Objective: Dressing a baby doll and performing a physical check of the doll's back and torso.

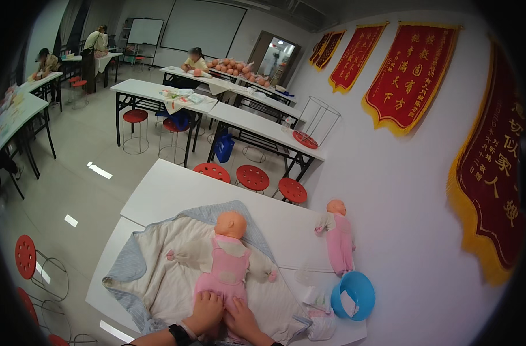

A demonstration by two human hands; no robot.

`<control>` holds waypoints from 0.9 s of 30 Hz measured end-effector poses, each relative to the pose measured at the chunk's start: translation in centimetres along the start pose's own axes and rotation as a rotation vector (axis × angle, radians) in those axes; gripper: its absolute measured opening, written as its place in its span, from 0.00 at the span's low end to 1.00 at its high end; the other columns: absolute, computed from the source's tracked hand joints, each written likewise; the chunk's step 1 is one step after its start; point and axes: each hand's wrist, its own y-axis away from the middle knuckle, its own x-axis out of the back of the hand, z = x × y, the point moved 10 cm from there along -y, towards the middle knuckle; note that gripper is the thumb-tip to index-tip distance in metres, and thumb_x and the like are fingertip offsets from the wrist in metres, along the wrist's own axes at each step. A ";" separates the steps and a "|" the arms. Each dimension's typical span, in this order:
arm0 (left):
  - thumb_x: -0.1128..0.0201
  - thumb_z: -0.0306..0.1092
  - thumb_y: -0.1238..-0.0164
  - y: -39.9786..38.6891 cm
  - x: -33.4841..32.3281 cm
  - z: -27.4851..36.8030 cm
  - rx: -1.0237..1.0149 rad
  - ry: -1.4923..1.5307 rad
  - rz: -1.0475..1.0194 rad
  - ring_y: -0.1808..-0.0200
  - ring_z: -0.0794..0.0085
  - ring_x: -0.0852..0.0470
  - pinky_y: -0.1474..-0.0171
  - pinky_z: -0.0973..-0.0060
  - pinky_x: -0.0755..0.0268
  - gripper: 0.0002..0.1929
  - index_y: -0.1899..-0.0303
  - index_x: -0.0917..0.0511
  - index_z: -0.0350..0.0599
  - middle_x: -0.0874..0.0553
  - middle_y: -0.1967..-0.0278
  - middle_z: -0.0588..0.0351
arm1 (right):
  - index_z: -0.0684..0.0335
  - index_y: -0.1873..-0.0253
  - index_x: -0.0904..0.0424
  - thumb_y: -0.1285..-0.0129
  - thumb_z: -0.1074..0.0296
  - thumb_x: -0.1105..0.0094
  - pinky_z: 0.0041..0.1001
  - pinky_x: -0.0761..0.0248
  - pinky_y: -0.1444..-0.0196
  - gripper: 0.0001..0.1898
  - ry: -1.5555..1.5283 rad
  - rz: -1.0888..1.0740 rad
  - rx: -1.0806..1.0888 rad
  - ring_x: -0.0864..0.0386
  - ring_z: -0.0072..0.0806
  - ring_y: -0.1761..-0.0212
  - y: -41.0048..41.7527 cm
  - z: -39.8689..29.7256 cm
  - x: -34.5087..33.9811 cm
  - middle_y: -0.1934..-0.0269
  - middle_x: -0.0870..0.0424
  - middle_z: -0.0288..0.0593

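Note:
A baby doll (230, 259) in pink overalls and a cream long-sleeved top lies on its back on a spread cream quilt (172, 246) with a blue striped edge. Its head is turned to the side and its arms are spread. My left hand (207, 312), with a dark band at the wrist, curls its fingers over the overalls at one upper leg. Beside it, my right hand (242, 318) grips the other leg, its fingers partly hidden. The doll's lower legs are mostly covered by my hands and forearms.
On the white table (172, 186), a second doll (340, 238) lies by the wall. Near it stand a blue basin (364, 298) with a white cloth inside and a folded diaper (321, 324). Red stools (253, 177) stand beyond the table. Other people work at farther tables.

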 end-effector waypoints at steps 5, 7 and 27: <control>0.37 0.41 0.34 -9.8 3.4 -4.2 0.148 0.199 0.103 0.29 0.43 0.31 0.27 0.46 0.43 0.27 0.38 0.24 0.34 0.23 0.35 0.36 | 0.64 0.42 0.18 0.30 0.64 0.41 0.38 0.30 0.33 0.16 -0.199 0.067 -0.275 0.22 0.51 0.38 -7.3 5.0 4.2 0.43 0.17 0.53; 0.37 0.41 0.33 -13.7 2.8 -5.1 0.181 0.153 0.267 0.26 0.41 0.34 0.24 0.45 0.48 0.29 0.34 0.26 0.34 0.26 0.32 0.36 | 0.63 0.35 0.23 0.27 0.63 0.45 0.43 0.34 0.30 0.20 -0.178 0.316 -0.159 0.27 0.55 0.33 -11.7 7.0 4.9 0.36 0.22 0.57; 0.48 0.46 0.23 -9.3 -3.9 -5.6 0.286 0.309 0.103 0.19 0.45 0.46 0.20 0.47 0.57 0.34 0.24 0.40 0.31 0.40 0.22 0.36 | 0.61 0.19 0.45 0.22 0.58 0.57 0.55 0.58 0.19 0.31 -0.003 0.157 -0.129 0.56 0.61 0.16 -10.6 6.2 -2.9 0.18 0.50 0.59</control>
